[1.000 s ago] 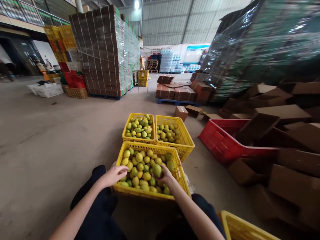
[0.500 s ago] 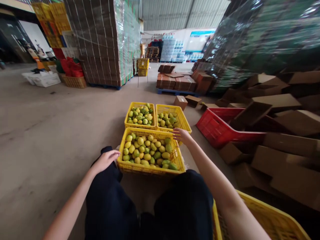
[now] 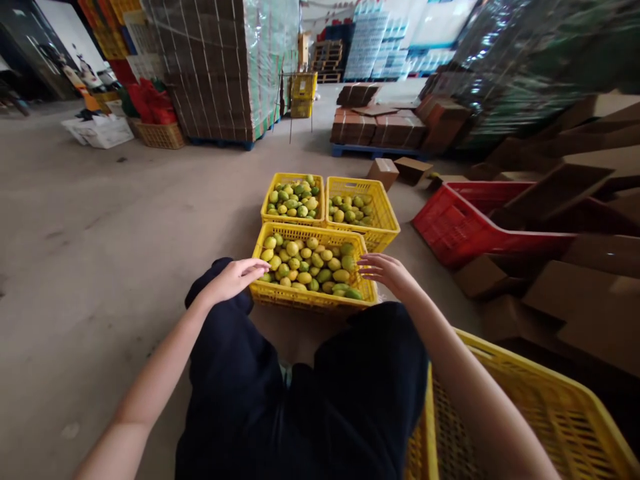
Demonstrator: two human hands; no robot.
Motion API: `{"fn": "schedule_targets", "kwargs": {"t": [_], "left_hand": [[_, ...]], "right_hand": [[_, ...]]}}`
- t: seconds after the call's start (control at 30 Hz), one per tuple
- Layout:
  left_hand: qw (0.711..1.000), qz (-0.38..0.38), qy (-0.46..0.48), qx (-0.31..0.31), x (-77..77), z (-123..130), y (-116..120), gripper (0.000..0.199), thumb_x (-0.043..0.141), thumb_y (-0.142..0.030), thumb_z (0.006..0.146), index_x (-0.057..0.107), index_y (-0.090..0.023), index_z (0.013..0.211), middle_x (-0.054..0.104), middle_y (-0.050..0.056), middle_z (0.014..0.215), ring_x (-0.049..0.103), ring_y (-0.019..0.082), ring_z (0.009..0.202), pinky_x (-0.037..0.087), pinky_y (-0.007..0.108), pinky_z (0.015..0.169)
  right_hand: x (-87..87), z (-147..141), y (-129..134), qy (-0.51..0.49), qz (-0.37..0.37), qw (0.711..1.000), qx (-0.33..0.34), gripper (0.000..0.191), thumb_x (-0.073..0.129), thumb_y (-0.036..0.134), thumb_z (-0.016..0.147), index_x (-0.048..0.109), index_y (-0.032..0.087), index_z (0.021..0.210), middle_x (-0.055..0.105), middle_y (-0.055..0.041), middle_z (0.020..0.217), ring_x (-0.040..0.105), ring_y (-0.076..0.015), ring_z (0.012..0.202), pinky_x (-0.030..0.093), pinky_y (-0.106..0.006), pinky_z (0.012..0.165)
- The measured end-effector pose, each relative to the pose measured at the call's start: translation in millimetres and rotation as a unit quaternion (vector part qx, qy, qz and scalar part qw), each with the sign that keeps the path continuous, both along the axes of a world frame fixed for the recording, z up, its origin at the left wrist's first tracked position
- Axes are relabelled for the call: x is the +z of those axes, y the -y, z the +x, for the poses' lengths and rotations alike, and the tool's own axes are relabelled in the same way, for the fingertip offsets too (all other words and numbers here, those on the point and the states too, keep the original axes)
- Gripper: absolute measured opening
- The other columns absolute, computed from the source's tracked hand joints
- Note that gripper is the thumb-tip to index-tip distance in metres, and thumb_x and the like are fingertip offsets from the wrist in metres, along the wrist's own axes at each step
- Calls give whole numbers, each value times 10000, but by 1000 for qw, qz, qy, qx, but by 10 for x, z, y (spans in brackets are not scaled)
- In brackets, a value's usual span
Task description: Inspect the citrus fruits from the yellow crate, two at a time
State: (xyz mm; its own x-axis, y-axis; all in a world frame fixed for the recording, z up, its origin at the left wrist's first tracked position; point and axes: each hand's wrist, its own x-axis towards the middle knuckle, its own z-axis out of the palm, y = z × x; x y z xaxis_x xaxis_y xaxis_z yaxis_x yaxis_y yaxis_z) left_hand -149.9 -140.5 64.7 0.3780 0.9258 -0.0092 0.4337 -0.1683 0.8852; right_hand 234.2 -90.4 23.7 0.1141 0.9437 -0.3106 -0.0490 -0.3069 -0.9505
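In front of my knees stands a yellow plastic crate (image 3: 313, 300) filled with yellow-green fruit (image 3: 306, 264), perhaps lemons or mangoes; the kind is hard to tell at this size. My left hand (image 3: 239, 277) hovers at the crate's left rim, its fingers stretched toward the fruit and holding nothing. At the right rim, my right hand (image 3: 385, 270) is open too, fingers apart and pointing inward. Whether either hand touches the rim I cannot tell. Behind this crate sit two more yellow crates, the left one (image 3: 265, 212) well filled, the right one (image 3: 387, 213) only partly filled.
A large yellow crate (image 3: 530, 373) stands by my right side. Beyond it are a red crate (image 3: 440, 227) and a heap of cardboard boxes (image 3: 585, 300). Flattened cartons (image 3: 380, 127) lie on a blue pallet, and a tall wrapped stack (image 3: 205, 73) rises at the back left.
The view has tipped downward, so the crates sit higher in it. My left hand has moved inward over the near crate's left rim; my right hand has come nearer along the right side.
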Motion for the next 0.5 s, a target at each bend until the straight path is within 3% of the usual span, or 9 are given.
{"fn": "schedule_targets", "kwargs": {"t": [0.13, 0.37, 0.5], "left_hand": [[1000, -7, 11, -4, 74, 2, 69, 390, 528, -453, 887, 661, -178, 1129, 693, 83, 1179, 657, 219, 1055, 473, 356, 989], [998, -46, 19, 24, -270, -190, -25, 383, 539, -461, 863, 664, -167, 1073, 705, 95, 1131, 667, 224, 1024, 477, 367, 986], [999, -46, 24, 11, -386, -195, -47, 387, 547, -464, 851, 672, -165, 1064, 709, 100, 1128, 663, 235, 1031, 477, 373, 981]], "right_hand": [[16, -168, 224, -13, -12, 1000, 13, 103, 588, 169, 814, 689, 183, 829, 743, -75, 863, 714, -170, 691, 572, -265, 615], [-117, -478, 421, 16, -26, 999, 40, 54, 685, 227, 754, 693, 198, 798, 729, -39, 843, 681, -132, 660, 559, -219, 595], [-206, -598, 478, 35, -17, 999, 37, 117, 717, 277, 729, 681, 199, 809, 723, -35, 853, 675, -128, 681, 554, -213, 599]]}}
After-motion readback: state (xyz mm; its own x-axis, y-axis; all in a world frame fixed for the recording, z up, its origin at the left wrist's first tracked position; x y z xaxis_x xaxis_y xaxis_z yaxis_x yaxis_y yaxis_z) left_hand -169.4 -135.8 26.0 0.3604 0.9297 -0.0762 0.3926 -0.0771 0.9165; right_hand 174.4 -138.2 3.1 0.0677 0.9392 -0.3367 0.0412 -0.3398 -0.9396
